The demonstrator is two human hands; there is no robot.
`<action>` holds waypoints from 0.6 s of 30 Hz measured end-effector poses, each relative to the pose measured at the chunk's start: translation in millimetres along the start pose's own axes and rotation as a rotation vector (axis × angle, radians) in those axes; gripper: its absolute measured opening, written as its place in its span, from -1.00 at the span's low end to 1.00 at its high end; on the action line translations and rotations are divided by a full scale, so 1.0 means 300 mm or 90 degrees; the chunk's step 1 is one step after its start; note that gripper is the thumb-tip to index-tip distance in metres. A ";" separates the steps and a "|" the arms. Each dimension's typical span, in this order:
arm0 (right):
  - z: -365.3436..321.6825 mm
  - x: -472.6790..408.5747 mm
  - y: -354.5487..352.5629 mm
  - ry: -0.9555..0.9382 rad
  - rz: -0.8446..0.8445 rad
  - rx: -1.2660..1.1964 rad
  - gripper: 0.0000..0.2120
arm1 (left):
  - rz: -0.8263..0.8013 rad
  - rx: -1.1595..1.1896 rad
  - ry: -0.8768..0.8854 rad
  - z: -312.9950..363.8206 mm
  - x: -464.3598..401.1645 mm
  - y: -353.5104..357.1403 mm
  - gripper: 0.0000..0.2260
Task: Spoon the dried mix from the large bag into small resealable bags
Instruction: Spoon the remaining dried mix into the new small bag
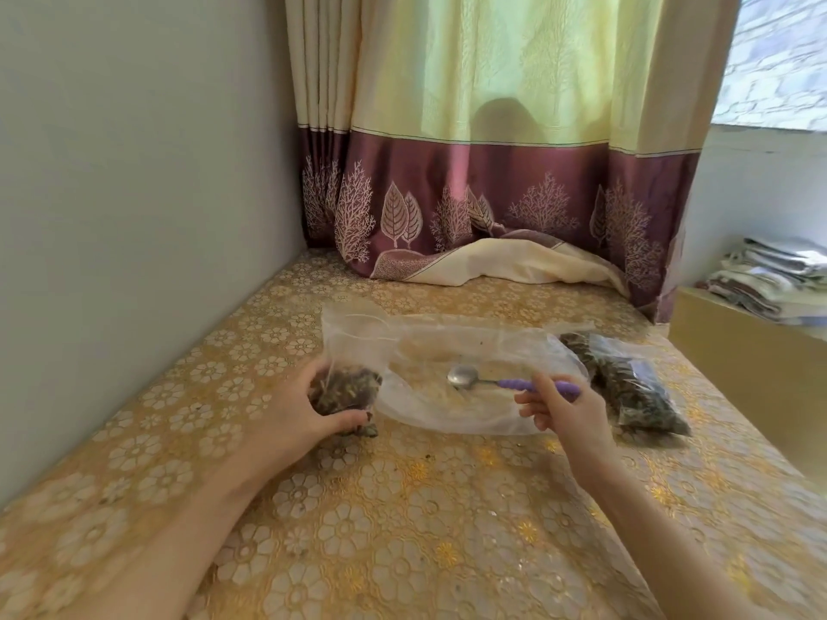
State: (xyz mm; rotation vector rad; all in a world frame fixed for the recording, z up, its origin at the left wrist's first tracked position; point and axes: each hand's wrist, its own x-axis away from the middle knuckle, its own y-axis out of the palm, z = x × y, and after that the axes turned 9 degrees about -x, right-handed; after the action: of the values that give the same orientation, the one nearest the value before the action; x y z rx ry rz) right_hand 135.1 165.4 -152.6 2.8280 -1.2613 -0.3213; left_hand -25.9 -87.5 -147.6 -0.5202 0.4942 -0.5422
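Clear plastic, wide and almost flat, fills the middle of what I see: the large bag [465,351] lies on the table [402,507], which wears a gold floral cloth. I can make out only a thin dusty residue on its inner surface. My left hand [309,413] rests at the bag's left end, fingers and thumb curled round a small resealable bag [347,389] packed with dark dried mix; that bag sits on the cloth, touching the large bag's edge. A few crumbs of mix lie just beside my thumb.

My right hand [559,407] pinches the purple ribbed handle of a metal spoon [465,377] between thumb and forefinger, the other fingers loosely bent below it. The spoon's bowl points left, over the large bag; I cannot tell whether it touches the plastic, and it looks empty.

To the right of that hand, filled small bags [635,382] of the same dark mix lie together on the cloth, near the large bag's right end.

Behind the table hangs a curtain [492,127], yellow above and maroon with leaf patterns below, its hem bunched on the tabletop. Folded cloths [774,279] are stacked at far right.
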 end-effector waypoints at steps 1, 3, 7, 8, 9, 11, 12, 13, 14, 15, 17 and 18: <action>0.006 0.004 -0.001 -0.033 0.014 0.071 -0.76 | -0.025 -0.009 0.005 0.011 -0.002 0.012 -0.39; 0.017 0.012 0.002 -0.098 0.045 0.206 -0.84 | -0.055 -0.028 0.013 0.037 -0.007 0.033 -0.46; 0.047 0.010 0.010 -0.113 0.009 0.382 -0.90 | -0.100 -0.005 -0.007 0.115 -0.024 0.092 -0.53; 0.055 0.009 0.008 -0.108 0.006 0.434 -0.85 | -0.110 0.007 -0.010 0.133 -0.028 0.112 -0.53; 0.060 0.009 0.006 -0.108 0.014 0.468 -0.78 | -0.117 0.024 -0.013 0.149 -0.028 0.136 -0.53; 0.047 0.021 0.010 -0.161 0.033 0.448 -0.76 | -0.121 0.053 -0.020 0.168 -0.025 0.190 -0.54; 0.033 0.033 0.014 -0.205 0.029 0.396 -0.82 | -0.119 0.061 -0.020 0.171 -0.023 0.218 -0.56; 0.024 0.046 0.019 -0.233 0.007 0.337 -0.88 | -0.118 0.060 -0.015 0.171 -0.021 0.242 -0.60; 0.019 0.058 0.024 -0.235 -0.028 0.288 -0.90 | -0.118 0.056 -0.011 0.173 -0.020 0.261 -0.62; 0.016 0.072 0.031 -0.212 -0.072 0.249 -0.90 | -0.117 0.051 -0.009 0.171 -0.021 0.274 -0.63; 0.017 0.087 0.047 -0.134 -0.155 0.195 -0.81 | -0.139 0.069 -0.018 0.161 -0.025 0.276 -0.55; 0.017 0.091 0.054 -0.103 -0.181 0.163 -0.73 | -0.165 0.089 -0.023 0.154 -0.025 0.268 -0.50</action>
State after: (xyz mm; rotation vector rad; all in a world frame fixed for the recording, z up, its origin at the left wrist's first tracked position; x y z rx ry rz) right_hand 140.1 134.7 -160.5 3.2687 -0.9829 -0.4330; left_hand 22.7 -8.6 -156.5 -0.4618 0.3525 -0.8086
